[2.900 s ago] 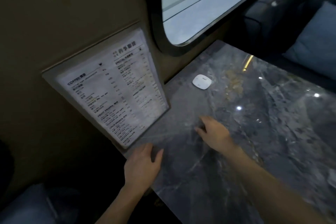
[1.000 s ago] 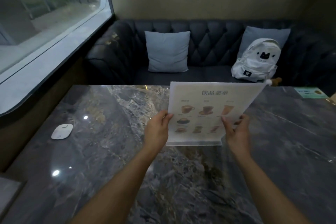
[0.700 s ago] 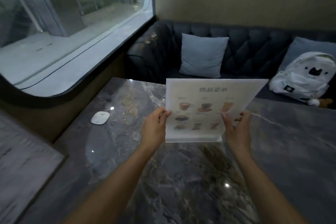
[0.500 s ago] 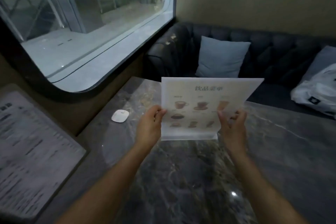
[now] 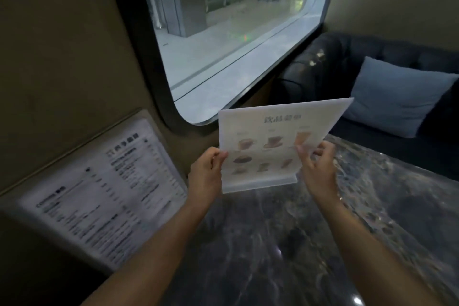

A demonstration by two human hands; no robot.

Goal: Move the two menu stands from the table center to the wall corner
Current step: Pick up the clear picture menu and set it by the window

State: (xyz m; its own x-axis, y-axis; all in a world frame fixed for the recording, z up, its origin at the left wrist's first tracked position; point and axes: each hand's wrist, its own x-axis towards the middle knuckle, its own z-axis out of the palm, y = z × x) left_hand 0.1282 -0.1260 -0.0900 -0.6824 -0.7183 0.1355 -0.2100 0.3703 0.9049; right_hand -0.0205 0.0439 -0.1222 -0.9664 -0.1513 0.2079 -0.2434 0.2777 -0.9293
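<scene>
I see both hands carrying the second menu stand (image 5: 270,146) upright above the dark marble table (image 5: 285,243), its pictured drinks facing me. The left hand (image 5: 205,174) pinches the stand's left edge, thumb in front and fingers (image 5: 218,156) curled behind the sheet. The right hand (image 5: 318,169) grips the right edge low down, its fingertips bent around the clear panel, close together rather than spread. The stand's base hangs just below and between the fingers, clear of the tabletop.

What has changed: half a second ago the view faced the sofa, and the first menu stand (image 5: 99,189) sat at the far left edge. Now the view has swung toward the wall, and that text menu leans against the wall (image 5: 62,57) well left of my left fingers, large in view. The small white puck that showed earlier beside the window (image 5: 223,32) is now hidden behind the held menu.

I judge one stand already placed and this one nearing the corner; setting it down beside the first remains
</scene>
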